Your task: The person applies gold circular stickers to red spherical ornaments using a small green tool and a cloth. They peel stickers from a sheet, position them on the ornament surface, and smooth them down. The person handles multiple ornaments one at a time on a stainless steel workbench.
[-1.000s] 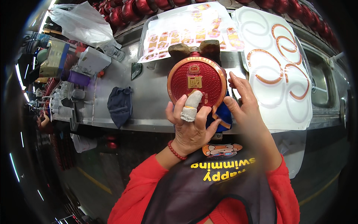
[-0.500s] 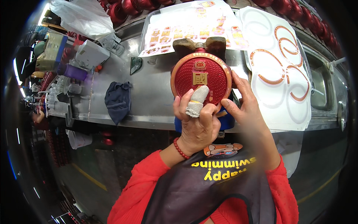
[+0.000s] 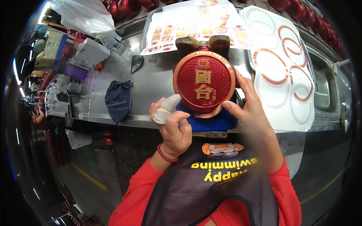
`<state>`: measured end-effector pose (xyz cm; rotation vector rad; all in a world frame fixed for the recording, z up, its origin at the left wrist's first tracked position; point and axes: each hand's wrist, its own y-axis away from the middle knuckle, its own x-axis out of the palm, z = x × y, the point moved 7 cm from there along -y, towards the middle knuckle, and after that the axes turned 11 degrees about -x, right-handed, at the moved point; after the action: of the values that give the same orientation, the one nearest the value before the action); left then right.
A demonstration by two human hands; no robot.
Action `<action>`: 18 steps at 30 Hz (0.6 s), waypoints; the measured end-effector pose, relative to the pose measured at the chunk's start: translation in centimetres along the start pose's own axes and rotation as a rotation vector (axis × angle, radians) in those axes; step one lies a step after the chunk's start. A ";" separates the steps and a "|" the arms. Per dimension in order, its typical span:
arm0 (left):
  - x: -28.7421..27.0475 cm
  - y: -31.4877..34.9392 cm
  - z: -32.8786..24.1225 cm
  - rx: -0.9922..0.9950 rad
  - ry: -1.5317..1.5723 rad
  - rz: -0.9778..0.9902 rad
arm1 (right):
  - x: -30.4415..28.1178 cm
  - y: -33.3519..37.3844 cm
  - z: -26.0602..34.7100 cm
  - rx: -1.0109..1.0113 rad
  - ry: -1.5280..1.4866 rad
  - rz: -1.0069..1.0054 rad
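Clearly, the left hand (image 3: pixel 174 128) has its grip curled shut around a small whitish wad (image 3: pixel 166 109) at the lower left edge of the round red flask (image 3: pixel 204 82), so it gives the flask no real support. To its right, the right hand (image 3: pixel 247 109) steadies the flask only by fingertips at the rim, above a blue pad (image 3: pixel 213 121) on the steel desk (image 3: pixel 151 81). My worry: a firm rub could tip the flask off those fingertips onto the desk.

Glossy dimpled flask (image 3: pixel 204 86) (brushed-metal bench (image 3: pixel 158 81))
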<state>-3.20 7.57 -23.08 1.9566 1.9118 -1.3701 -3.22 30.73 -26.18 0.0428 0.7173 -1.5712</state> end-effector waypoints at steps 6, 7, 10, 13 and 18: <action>3.1 -0.4 -3.2 0.164 -0.108 0.097 | 0.3 -0.1 -0.3 0.009 -0.058 -0.015; 3.5 -0.5 -3.4 0.189 -0.158 0.056 | 0.3 -0.1 -0.3 0.001 -0.043 -0.012; 3.6 -0.4 -3.0 0.182 -0.245 0.005 | 0.2 0.1 -0.2 0.003 -0.012 -0.006; 2.5 0.0 -2.1 0.185 -0.260 -0.046 | 0.2 0.1 -0.3 0.016 -0.039 -0.003; 0.8 -0.2 0.4 0.055 -0.168 -0.129 | 0.5 0.0 -0.7 0.038 -0.090 -0.013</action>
<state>-3.76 7.96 -23.69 1.7052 1.9709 -1.5805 -3.60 30.65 -26.92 -0.0043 0.6188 -1.5891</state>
